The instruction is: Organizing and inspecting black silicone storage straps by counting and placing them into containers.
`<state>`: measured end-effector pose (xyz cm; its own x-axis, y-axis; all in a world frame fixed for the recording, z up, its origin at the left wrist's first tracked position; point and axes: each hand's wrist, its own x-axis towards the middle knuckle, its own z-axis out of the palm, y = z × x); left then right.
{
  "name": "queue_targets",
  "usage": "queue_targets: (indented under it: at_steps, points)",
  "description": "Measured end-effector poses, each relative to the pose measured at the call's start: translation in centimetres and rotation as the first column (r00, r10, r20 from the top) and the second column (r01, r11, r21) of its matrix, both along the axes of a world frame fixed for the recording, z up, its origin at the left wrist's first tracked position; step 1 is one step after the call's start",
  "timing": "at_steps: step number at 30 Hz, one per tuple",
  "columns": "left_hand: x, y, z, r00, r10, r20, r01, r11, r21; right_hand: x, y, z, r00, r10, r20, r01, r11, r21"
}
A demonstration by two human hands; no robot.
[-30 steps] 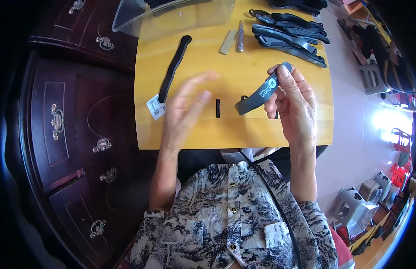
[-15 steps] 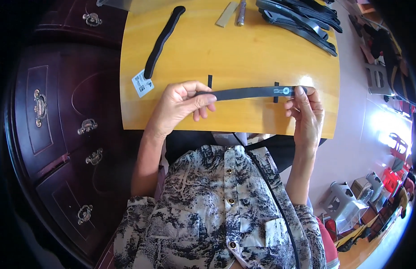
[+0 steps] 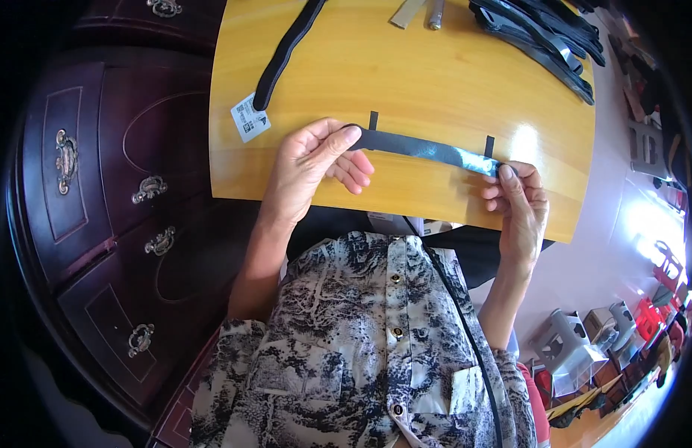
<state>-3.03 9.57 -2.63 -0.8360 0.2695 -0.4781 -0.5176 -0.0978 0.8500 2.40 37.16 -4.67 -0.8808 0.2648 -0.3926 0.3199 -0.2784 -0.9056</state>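
A flat black strap with pale blue print near its right end is stretched between my two hands above the table. My left hand pinches its left end between thumb and fingers. At the printed end, my right hand pinches the strap the same way, its other fingers curled below. Just beyond the strap, a short black mark and a second black mark show on the tabletop. Farther left lies another black strap with a white tag at its near end.
The yellow wooden table holds a pile of black straps at the far right. A flat tan piece and a silvery stick lie at the back. Dark drawers stand on the left; grey stools are at the right.
The strap has tilted, its right end now lower than its left, and its print has turned shinier. My view has shifted, so the table appears farther right. Both hands keep their hold.
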Motion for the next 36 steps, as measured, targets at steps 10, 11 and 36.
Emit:
queue_targets:
  at_steps: [10,11,36]
  points:
    - [1.0,-0.4,2.3,1.0,-0.01,-0.029,0.012,0.998,0.061,0.8,-0.3,0.2,0.999,0.047,0.008,-0.046,0.997,-0.065]
    - [1.0,-0.5,2.4,0.998,-0.045,-0.039,0.047,0.998,0.051,0.9,-0.3,0.4,0.999,0.052,0.013,-0.051,0.997,-0.061]
    - [1.2,-0.8,-2.1,0.846,0.08,-0.526,-0.093,0.996,0.002,1.2,1.8,0.2,0.978,0.146,-0.146,-0.119,0.976,0.182]
